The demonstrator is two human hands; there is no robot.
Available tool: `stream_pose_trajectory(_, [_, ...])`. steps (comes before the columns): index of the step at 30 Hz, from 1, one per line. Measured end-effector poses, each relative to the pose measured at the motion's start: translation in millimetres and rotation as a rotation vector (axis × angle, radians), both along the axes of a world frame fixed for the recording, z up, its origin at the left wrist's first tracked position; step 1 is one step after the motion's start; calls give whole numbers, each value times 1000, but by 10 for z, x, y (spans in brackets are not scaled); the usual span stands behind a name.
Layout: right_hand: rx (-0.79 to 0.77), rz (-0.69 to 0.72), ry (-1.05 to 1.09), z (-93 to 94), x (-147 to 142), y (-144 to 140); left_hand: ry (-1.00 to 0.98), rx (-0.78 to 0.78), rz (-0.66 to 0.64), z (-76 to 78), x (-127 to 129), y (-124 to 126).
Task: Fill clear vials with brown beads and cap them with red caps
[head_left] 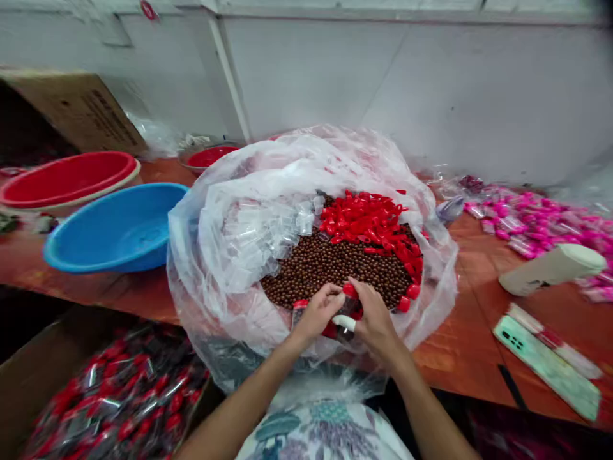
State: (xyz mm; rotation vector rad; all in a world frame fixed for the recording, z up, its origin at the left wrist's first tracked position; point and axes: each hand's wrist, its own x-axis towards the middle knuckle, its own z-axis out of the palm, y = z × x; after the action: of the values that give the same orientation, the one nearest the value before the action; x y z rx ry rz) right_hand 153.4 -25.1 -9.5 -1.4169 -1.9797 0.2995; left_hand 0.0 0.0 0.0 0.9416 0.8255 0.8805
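My left hand (318,312) and my right hand (375,314) meet over the near rim of a plastic-lined basin. Between their closed fingers is a small clear container with a red cap (350,291), partly hidden. A white cover (344,322) wraps my right thumb. Another red-capped container (299,308) lies beside my left hand. Just beyond are brown beads (330,263), a heap of red plastic pieces (364,218) and a pile of clear empty containers (261,233). Translucent plastic sheeting (211,281) surrounds them.
A blue basin (115,227) and a red basin (67,177) stand left. Below them, a box holds many red-capped containers (119,390). Right are pink-capped containers (541,220), a pale cylinder (550,269) and a green phone (546,364). A wall (383,76) closes the back.
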Motion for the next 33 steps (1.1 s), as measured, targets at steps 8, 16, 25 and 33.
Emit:
stream_pose_trajectory(8, [55, 49, -57, 56, -142, -19, -104, -294, 38, -52, 139, 39])
stream_pose_trajectory(16, [115, 94, -120, 148, -201, 31, -183, -335, 126, -89, 117, 48])
stream_pose_trajectory(25, [63, 123, -127, 31, -285, 20, 297, 119, 93, 10, -166, 76])
stream_pose_trajectory(33, [-28, 144, -137, -76, -438, -8, 1456, 859, 247, 181, -760, 783])
